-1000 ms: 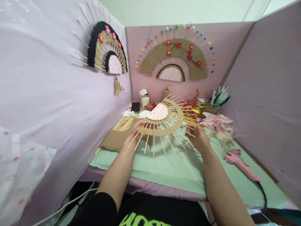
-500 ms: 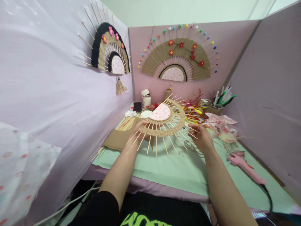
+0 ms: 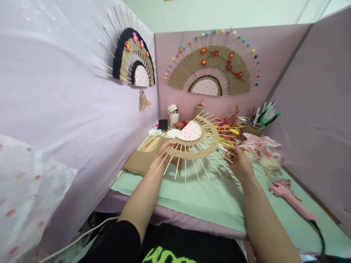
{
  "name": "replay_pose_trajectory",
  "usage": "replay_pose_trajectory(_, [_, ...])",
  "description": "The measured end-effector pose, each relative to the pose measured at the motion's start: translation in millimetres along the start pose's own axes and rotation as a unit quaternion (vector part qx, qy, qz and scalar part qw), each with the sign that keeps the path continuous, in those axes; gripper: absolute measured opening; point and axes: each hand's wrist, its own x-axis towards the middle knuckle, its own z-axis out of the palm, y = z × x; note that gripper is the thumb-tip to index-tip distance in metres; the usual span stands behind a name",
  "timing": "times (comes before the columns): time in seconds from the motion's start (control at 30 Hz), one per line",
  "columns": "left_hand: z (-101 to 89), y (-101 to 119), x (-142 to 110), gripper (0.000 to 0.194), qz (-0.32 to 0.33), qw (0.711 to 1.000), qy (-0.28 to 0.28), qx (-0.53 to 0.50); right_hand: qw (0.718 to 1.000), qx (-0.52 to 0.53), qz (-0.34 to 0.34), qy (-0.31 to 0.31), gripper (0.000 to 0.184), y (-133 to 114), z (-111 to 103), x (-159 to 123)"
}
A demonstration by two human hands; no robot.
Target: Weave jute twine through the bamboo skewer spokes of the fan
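In the head view a half-round woven fan is held tilted above the table. It has thin sticks radiating outward, bands of tan twine and a pink dotted cloth half-circle at its centre. My left hand grips the fan's left end, its fingers partly hidden beneath the weave. At the fan's right side my right hand is closed, thumb and fingertips pinched at the stick ends. Whether a strand of twine is also between those fingertips is too small to tell. Loose twine lies on the table below.
Brown cardboard and a bundle of sticks lie at the left. A pink glue gun rests at the right. Behind are a white bottle, coloured pipe cleaners and a tool pot. A finished fan hangs behind.
The whole scene has shifted slightly right in view as the camera turned. Both hands keep nearly the same place on the fan.
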Motion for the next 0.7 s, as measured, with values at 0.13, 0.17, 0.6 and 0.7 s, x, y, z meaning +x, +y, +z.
replay_pose_trajectory(0.13, [4.9,0.9,-1.6,0.049,-0.001,1.000,-0.016,-0.017,1.000,-0.008,-0.005,0.002,0.028,0.3,0.2,0.2])
replay_pose_trajectory(0.17, [6.0,1.0,-1.8,0.048,0.003,1.000,-0.019,-0.020,1.000,-0.015,-0.007,0.003,0.027,0.6,0.2,0.2])
replay_pose_trajectory(0.6, [17.2,-0.9,-4.2,0.055,0.013,0.998,-0.049,-0.040,0.997,-0.057,0.022,0.041,0.024,11.7,-3.1,4.3])
replay_pose_trajectory(0.7, [13.8,-0.9,-3.3,0.054,0.022,0.998,-0.051,-0.037,0.998,-0.049,0.016,0.037,0.024,9.6,-2.0,3.9])
